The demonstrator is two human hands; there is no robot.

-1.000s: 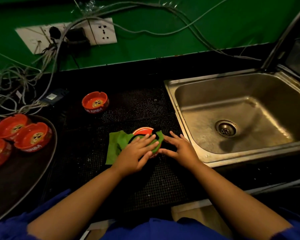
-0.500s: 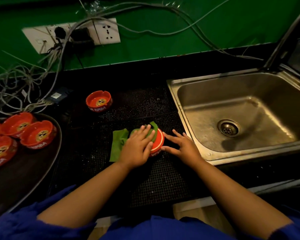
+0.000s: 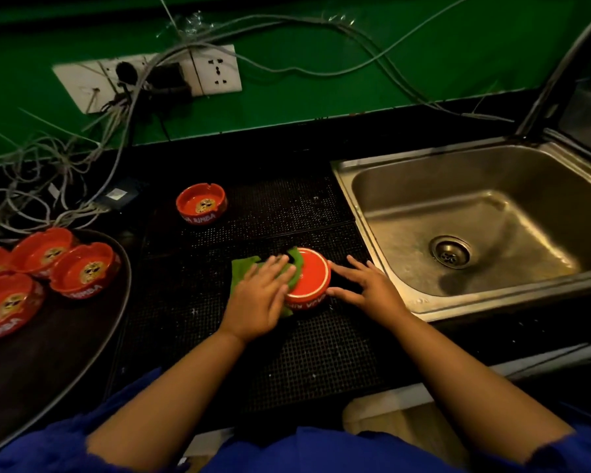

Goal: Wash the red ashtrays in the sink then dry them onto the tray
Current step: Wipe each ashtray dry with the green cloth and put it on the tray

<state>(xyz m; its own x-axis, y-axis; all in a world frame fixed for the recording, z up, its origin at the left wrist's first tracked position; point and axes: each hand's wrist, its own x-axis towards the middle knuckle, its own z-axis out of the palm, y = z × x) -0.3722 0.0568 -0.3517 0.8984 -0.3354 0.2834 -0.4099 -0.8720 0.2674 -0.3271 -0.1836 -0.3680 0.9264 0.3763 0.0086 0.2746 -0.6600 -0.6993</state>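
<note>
Round red ashtray [image 3: 308, 278] upside down on the black mesh mat [image 3: 287, 353] of the worktop, just left of the steel sink [image 3: 526, 186]; left hand [image 3: 258, 298] flat, fingers straight, pressing a green cloth [image 3: 242, 270] against its left side; right hand [image 3: 367, 288] spread open, fingertips touching its right wall — gripping nothing; second red ashtray [image 3: 201, 203] upright farther back on the mat; more red ashtrays [image 3: 84, 271] on the dark round tray [image 3: 48, 370] at left.

A green wall [image 3: 321, 80] runs behind the black bench [image 3: 253, 155]. On the wall is a row of white sockets [image 3: 215, 70], with a dark plug [image 3: 166, 80] pushed into one. Pale cables [image 3: 48, 172] trail from there, some strung along the wall, most heaped in a tangle on the bench's left end beside a small black adapter [image 3: 116, 196]. A black mesh mat [image 3: 287, 206] covers the bench's middle
</note>
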